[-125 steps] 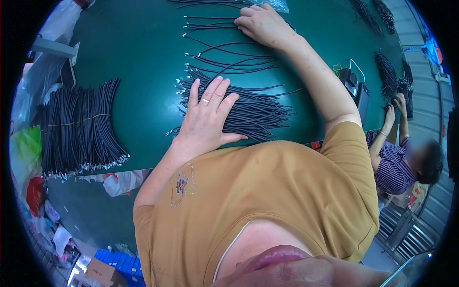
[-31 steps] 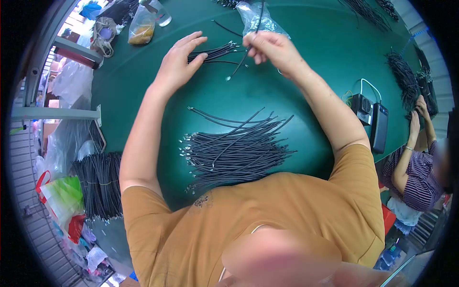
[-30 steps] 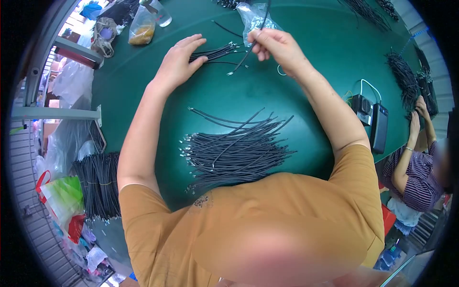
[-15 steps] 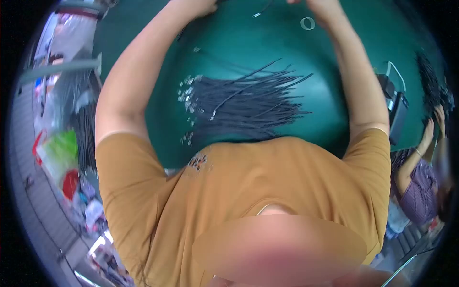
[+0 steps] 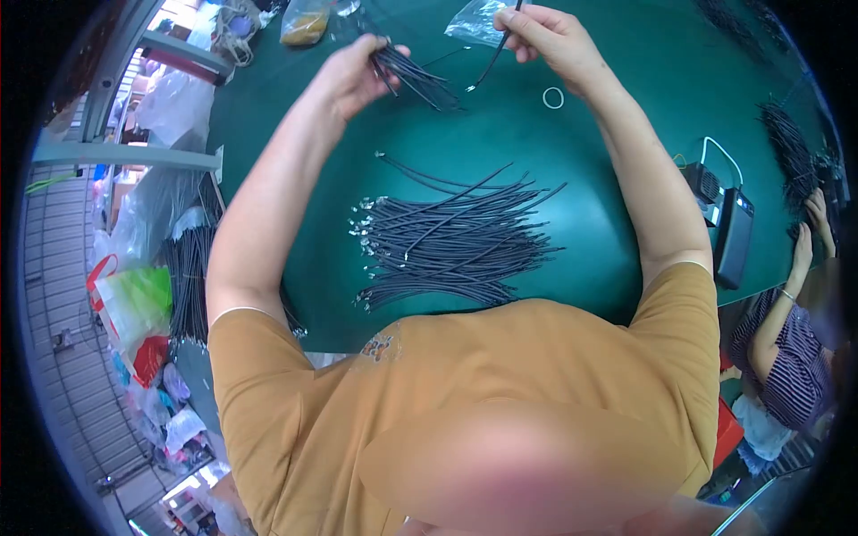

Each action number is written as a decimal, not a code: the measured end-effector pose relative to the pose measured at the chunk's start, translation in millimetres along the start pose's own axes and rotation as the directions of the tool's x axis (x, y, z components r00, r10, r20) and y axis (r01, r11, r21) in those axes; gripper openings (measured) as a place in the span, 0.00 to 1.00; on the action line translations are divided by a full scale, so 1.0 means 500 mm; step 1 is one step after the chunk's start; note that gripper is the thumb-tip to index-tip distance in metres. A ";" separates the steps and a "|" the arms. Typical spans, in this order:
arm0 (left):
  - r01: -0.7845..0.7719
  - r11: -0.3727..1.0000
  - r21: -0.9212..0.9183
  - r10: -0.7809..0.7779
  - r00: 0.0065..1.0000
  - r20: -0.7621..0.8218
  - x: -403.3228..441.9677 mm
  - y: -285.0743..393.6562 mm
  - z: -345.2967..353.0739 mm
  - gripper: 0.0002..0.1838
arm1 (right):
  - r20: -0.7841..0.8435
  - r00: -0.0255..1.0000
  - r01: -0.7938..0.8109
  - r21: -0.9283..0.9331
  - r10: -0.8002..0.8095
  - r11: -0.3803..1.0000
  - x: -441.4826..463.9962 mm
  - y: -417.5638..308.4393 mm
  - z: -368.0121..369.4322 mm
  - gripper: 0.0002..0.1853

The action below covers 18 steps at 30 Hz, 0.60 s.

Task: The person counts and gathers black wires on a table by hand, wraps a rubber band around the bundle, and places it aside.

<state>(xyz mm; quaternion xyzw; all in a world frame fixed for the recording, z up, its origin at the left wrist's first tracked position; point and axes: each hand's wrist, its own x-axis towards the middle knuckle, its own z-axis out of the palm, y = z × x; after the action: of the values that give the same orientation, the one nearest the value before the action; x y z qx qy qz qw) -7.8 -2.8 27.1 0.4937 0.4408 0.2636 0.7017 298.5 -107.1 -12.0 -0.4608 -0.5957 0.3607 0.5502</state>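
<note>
My left hand point(image 5: 356, 79), at the upper left of the table, is wrapped round a bunch of black cables point(image 5: 416, 79) whose loose ends point to the right. Between the thumb and fingers of my right hand point(image 5: 556, 46) is a single black cable point(image 5: 487, 70) with a metal tip hanging down to the left. Nearer my body lies a wide pile of black cables point(image 5: 456, 237), its metal ends mostly on the left. A pale ring point(image 5: 553, 98) rests on the table below my right hand.
The green table point(image 5: 608, 241) carries a clear plastic bag point(image 5: 478, 21) at the top, a black device point(image 5: 735, 237) at the right and a bundle of cables point(image 5: 189, 286) at the left. A co-worker point(image 5: 786, 344) is at the right edge, hands on other cables.
About a second ago my left hand lay beside the small bunch on the table; now it holds the bunch. My right hand still has a single cable. The camera view has also shifted.
</note>
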 end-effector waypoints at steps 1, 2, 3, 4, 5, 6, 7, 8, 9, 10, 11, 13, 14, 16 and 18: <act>0.032 0.991 -0.129 -0.038 0.998 -0.047 -0.001 -0.032 0.018 0.13 | -0.008 1.000 0.005 -0.009 -0.005 1.000 -0.005 -0.018 -0.005 0.20; 0.032 0.973 -0.228 -0.061 0.991 -0.119 0.001 -0.062 0.037 0.13 | 0.014 1.000 -0.028 -0.006 0.028 1.000 -0.019 -0.046 -0.010 0.19; 0.064 0.960 -0.274 -0.093 0.991 -0.094 0.009 -0.089 0.032 0.13 | 0.036 0.998 -0.060 -0.003 0.060 0.998 -0.026 -0.064 -0.012 0.19; 0.092 0.931 -0.353 -0.123 0.990 -0.066 0.008 -0.108 0.039 0.17 | 0.036 0.997 -0.074 -0.010 0.074 0.997 -0.026 -0.062 -0.011 0.19; 0.073 0.933 -0.353 -0.110 0.990 -0.085 -0.024 -0.101 0.075 0.20 | 0.032 0.997 -0.071 -0.012 0.071 0.997 -0.026 -0.063 -0.009 0.19; 0.056 0.934 -0.354 -0.100 0.989 -0.107 -0.061 -0.095 0.106 0.23 | 0.050 0.996 -0.075 -0.036 0.077 0.997 -0.027 -0.063 -0.007 0.19; 0.051 0.939 -0.341 -0.099 0.988 -0.122 -0.073 -0.101 0.110 0.30 | 0.069 0.994 -0.080 -0.060 0.084 0.995 -0.027 -0.061 -0.004 0.20; 0.050 0.939 -0.340 -0.097 0.988 -0.121 -0.090 -0.098 0.113 0.30 | 0.088 0.993 -0.067 -0.079 0.073 0.995 -0.025 -0.058 -0.001 0.20; 0.062 0.940 -0.334 -0.117 0.982 -0.147 -0.106 -0.089 0.117 0.30 | 0.111 0.991 -0.066 -0.119 0.079 0.991 -0.026 -0.060 -0.002 0.20; 0.073 0.942 -0.329 -0.136 0.975 -0.174 -0.119 -0.083 0.115 0.29 | 0.135 0.987 -0.063 -0.160 0.085 0.985 -0.031 -0.069 -0.001 0.21; 0.083 0.951 -0.297 -0.099 0.994 -0.041 -0.133 -0.082 0.092 0.36 | 0.132 0.988 -0.051 -0.180 0.076 0.982 -0.034 -0.072 0.007 0.22; 0.087 0.965 -0.248 -0.122 0.984 -0.132 -0.162 -0.078 0.093 0.38 | 0.162 0.982 -0.059 -0.236 0.099 0.970 -0.034 -0.083 0.005 0.23; 0.101 0.975 -0.198 -0.145 0.964 -0.221 -0.180 -0.071 0.096 0.41 | 0.187 0.974 -0.069 -0.291 0.128 0.954 -0.033 -0.087 0.005 0.24; 0.123 0.982 -0.141 -0.154 0.959 -0.236 -0.200 -0.059 0.081 0.42 | 0.179 0.978 -0.050 -0.287 0.105 0.957 -0.038 -0.078 0.013 0.24; 0.105 0.983 0.149 -0.076 0.980 -0.184 -0.207 -0.041 0.058 0.37 | 0.157 0.986 -0.020 -0.261 0.063 0.965 -0.039 -0.069 0.021 0.27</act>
<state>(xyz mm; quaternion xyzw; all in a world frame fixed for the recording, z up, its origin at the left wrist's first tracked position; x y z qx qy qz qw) -32.5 -107.2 48.8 0.5016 0.5431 0.2386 0.6297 282.1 -135.4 12.7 -0.5099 -0.6709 0.3282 0.4269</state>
